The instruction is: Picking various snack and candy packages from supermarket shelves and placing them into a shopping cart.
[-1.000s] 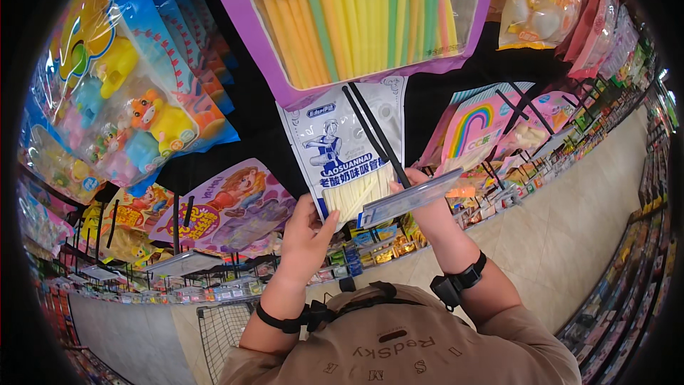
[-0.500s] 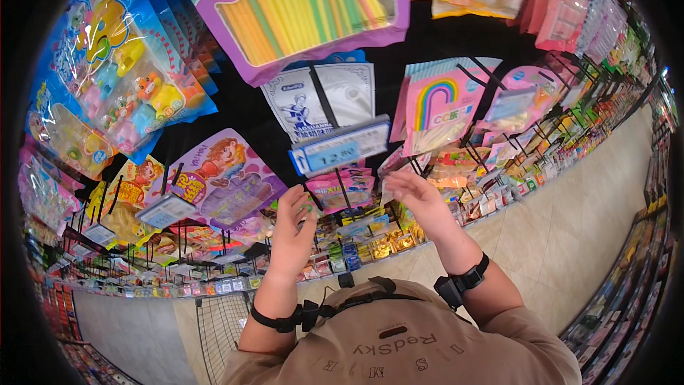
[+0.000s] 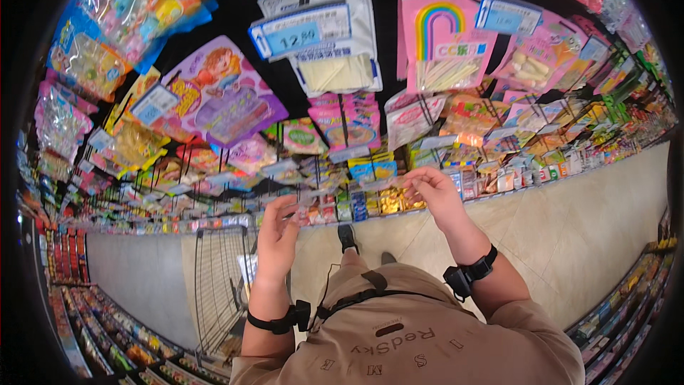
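My left hand (image 3: 278, 234) is raised in front of the lower display, its fingers loosely bent and the thumb apart from them. My right hand (image 3: 436, 196) hovers at a similar height farther right, fingers bent and thumb near the index finger. I make out nothing held in either. Beyond them hang pink packets (image 3: 347, 122), a white pouch with a clear window (image 3: 335, 71), a pink rainbow pouch (image 3: 450, 36) and a purple pack (image 3: 231, 93). Gold packets (image 3: 392, 200) lie low, between the hands in the picture.
A wire shopping cart (image 3: 214, 271) stands on the tiled floor (image 3: 548, 221) to my left. Metal hooks and blue-white price tags (image 3: 303, 30) jut from the display. Other stocked shelves (image 3: 107, 328) line the lower left and right.
The view has shifted, so the hanging packs sit higher and more floor and both my feet show. My hands have come away from the hanging packets and sit slightly farther apart.
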Demonstrator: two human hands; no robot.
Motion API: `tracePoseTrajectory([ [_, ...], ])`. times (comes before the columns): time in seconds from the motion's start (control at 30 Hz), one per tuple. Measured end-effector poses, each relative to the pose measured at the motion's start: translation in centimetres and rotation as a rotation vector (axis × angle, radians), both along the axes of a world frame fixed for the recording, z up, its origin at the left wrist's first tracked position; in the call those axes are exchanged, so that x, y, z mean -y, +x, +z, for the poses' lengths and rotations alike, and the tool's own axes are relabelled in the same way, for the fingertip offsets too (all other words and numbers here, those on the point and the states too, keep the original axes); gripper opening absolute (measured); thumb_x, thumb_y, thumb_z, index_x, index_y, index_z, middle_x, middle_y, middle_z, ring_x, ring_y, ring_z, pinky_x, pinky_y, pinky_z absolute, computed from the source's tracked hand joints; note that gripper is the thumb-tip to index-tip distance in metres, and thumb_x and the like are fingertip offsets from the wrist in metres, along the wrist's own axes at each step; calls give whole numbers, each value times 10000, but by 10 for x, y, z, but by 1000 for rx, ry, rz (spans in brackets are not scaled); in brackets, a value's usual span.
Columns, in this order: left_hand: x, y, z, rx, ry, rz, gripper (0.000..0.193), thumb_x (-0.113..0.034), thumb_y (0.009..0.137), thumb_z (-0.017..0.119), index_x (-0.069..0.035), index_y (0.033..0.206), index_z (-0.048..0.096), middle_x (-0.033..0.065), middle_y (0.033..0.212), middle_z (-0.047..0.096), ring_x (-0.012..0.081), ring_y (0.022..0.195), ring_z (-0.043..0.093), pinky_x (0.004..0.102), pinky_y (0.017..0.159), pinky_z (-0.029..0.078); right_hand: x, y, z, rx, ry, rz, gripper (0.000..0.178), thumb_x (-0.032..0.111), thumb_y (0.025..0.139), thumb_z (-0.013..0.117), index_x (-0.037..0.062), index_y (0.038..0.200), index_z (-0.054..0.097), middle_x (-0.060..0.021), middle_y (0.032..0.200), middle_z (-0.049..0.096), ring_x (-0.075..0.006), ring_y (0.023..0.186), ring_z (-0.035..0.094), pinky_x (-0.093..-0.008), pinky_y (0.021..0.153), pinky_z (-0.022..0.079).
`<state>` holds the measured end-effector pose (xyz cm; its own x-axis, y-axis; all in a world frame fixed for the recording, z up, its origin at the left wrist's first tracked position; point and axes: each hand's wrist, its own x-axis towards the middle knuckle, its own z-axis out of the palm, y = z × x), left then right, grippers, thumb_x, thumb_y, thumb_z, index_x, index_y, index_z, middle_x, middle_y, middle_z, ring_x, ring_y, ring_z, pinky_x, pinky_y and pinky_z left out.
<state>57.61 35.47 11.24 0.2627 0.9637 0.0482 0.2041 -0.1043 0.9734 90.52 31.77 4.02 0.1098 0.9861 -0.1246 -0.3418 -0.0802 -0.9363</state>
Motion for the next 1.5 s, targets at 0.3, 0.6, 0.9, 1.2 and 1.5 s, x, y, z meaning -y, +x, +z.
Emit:
tracePoseTrajectory([
  [0.3, 73, -73, -7, -5, 6, 215, 316, 0, 943, 507, -44, 1256, 511, 71, 1213, 580, 193, 1124, 546, 321, 935, 431, 15, -66, -7, 39, -159, 301, 151, 58, 963, 503, 54, 1070, 610, -70, 970, 681, -137, 844, 653, -272, 697, 526],
  [0.6, 146, -174, 1, -68, 44, 493, 317, 45, 913, 501, -5, 1226, 512, 98, 1192, 586, 204, 1122, 560, 324, 964, 439, 7, -163, -11, 77, -147, 513, 156, 85, 958, 514, 44, 1078, 606, -75, 997, 674, -153, 860, 652, -285, 708, 524],
  [0.9, 277, -325, 13, 125, -21, 855, 294, -5, 952, 502, -15, 1246, 520, 90, 1187, 607, 175, 1090, 569, 312, 912, 464, 34, -332, 6, 169, -190, 802, 174, 94, 955, 511, 48, 1091, 609, -82, 1018, 673, -164, 869, 651, -294, 739, 527],
  [1.2, 408, -462, -28, 228, -6, 1213, 264, -60, 973, 489, -39, 1228, 551, 91, 1176, 627, 181, 1042, 605, 303, 855, 486, 78, -483, 24, 326, -139, 1051, 172, 99, 962, 528, 49, 1102, 614, -64, 1023, 669, -148, 891, 639, -292, 759, 519],
  [1.5, 480, -532, -33, 263, 24, 1337, 262, -75, 980, 485, -16, 1229, 539, 93, 1164, 632, 180, 1009, 612, 301, 854, 481, 121, -590, 41, 401, -67, 1196, 176, 101, 964, 537, 37, 1109, 616, -76, 1043, 674, -155, 899, 641, -300, 771, 519],
])
